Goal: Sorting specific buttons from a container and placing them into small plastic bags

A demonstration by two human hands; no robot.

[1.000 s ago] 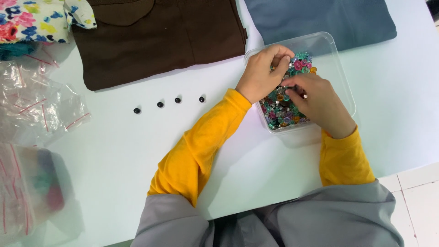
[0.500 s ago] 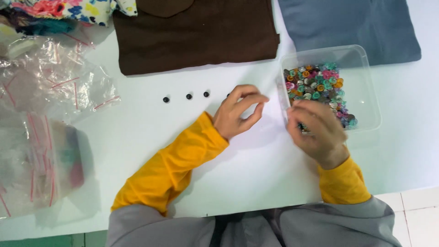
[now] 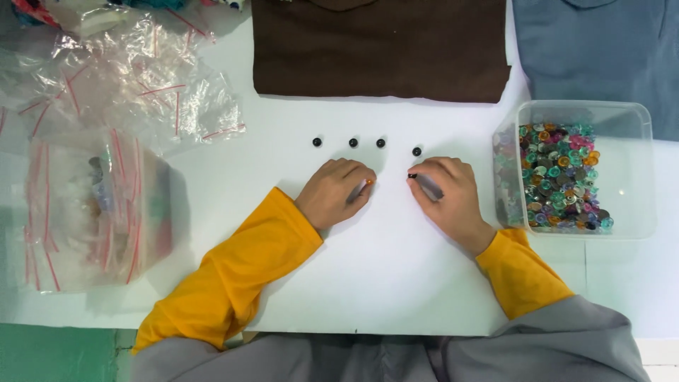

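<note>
Both hands rest on the white table, knuckles up, fingers curled under. The left hand is loosely closed; a small orange spot shows at its fingertip, but whether that is a held piece or a painted nail cannot be told. The right hand is likewise curled narrow, and a small dark button sits at the tip of its forefinger, pressed against or pinched at the table surface; the exact grip is hidden by the fingers.

Four small black buttons lie in a level row just above the hands: first, second, third and fourth. They are spaced fairly evenly and apart from one another, which reads as deliberate laying-out rather than spillage. The fourth sits slightly lower, nearest the right hand. The row runs parallel to the lower edge of the brown garment, lying flat directly beyond it, which suggests matching buttons against that cloth.

Containers:
- A clear plastic tub stands open at the right, just beside the right wrist. It holds mixed coloured buttons, teal, pink, orange and dark, heaped toward its left side; the right part is bare.
- Clear zip bags with red seal lines lie at the left, well apart from the hands. The contents are blurred; small dark and coloured pieces show inside.
- Empty-looking crumpled bags lie above them.

A grey-blue garment lies at upper right, beyond the tub.
</note>
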